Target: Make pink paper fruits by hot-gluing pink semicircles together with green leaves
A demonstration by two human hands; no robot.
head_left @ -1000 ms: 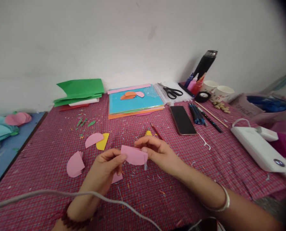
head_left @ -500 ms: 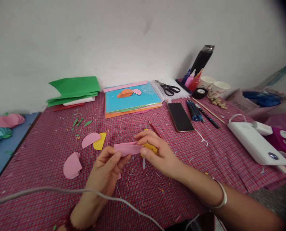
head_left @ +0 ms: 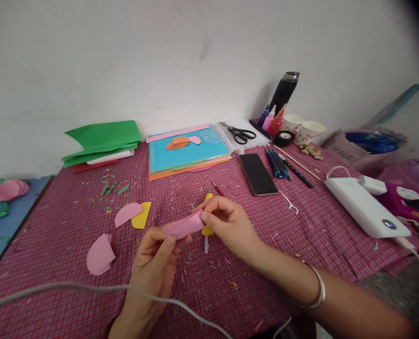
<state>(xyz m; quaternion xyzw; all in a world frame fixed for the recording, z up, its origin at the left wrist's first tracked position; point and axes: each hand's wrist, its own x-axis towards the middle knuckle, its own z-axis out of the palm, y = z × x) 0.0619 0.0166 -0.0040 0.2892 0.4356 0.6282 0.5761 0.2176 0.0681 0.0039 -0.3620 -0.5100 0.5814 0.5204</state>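
A folded piece of pink paper (head_left: 183,227) is held up between my two hands, over the checked tablecloth. My left hand (head_left: 157,254) pinches its left end, thumb in front and fingers behind. At the other end, the thumb and fingertips of my right hand (head_left: 227,223) grip the paper's upper right corner. Partly hidden behind my right hand is a yellow tool (head_left: 207,230) with a pale stick poking out toward me. Left of my hands lie a pink half-round paper (head_left: 128,214), a yellow paper piece (head_left: 141,216) and a fanned stack of pink half-rounds (head_left: 101,255).
A white cable (head_left: 174,301) crosses in front of my left wrist. Beyond my hands are coloured sheets (head_left: 188,157), black scissors (head_left: 242,134) and a phone (head_left: 258,174). Green paper (head_left: 103,139) is at back left, a white power bank (head_left: 366,207) at right. Paper scraps litter the cloth.
My right fingers have closed onto the paper's right corner, and the pink paper now slants upward to the right. The view has shifted slightly.
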